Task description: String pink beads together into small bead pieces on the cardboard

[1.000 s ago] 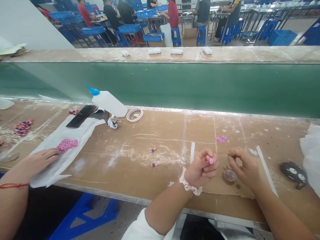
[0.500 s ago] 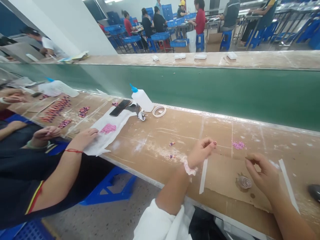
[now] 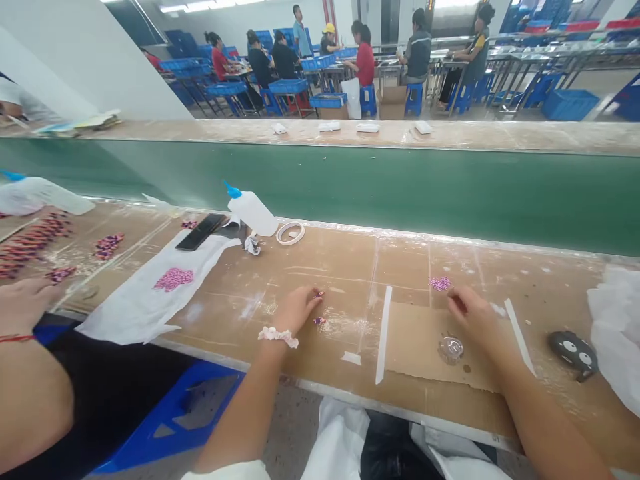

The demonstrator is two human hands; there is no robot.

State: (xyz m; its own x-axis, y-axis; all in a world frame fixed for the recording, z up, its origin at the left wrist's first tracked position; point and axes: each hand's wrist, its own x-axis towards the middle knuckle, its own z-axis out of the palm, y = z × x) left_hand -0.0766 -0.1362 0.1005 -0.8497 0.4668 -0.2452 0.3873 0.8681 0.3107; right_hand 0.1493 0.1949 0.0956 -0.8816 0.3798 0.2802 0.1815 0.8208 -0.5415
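My left hand (image 3: 297, 308) lies low on the brown bench (image 3: 280, 267), a white scrunchie on its wrist. Its fingers are drawn together at a small purple piece (image 3: 319, 294). A second small piece (image 3: 319, 321) lies just right of the hand. My right hand (image 3: 470, 313) rests at the far edge of a cardboard sheet (image 3: 415, 357), fingertips pinched close to the table just below a little pile of pink beads (image 3: 440, 283). What those fingers hold is hidden. A small clear round cup (image 3: 451, 348) stands on the cardboard under this hand.
Two white strips (image 3: 384, 333) (image 3: 517, 333) flank the cardboard. A black round toy (image 3: 573, 352) and white bag (image 3: 617, 327) lie right. A glue bottle (image 3: 253, 212), tape ring (image 3: 291, 233), phone (image 3: 201, 232) and white sheet (image 3: 135, 307) sit left. A co-worker's hand (image 3: 23, 303) is far left. The green conveyor (image 3: 400, 193) runs behind.
My left hand has moved left and down onto the table by the two small pieces. My right hand has reached forward toward the pink beads. The view has swung back to the right.
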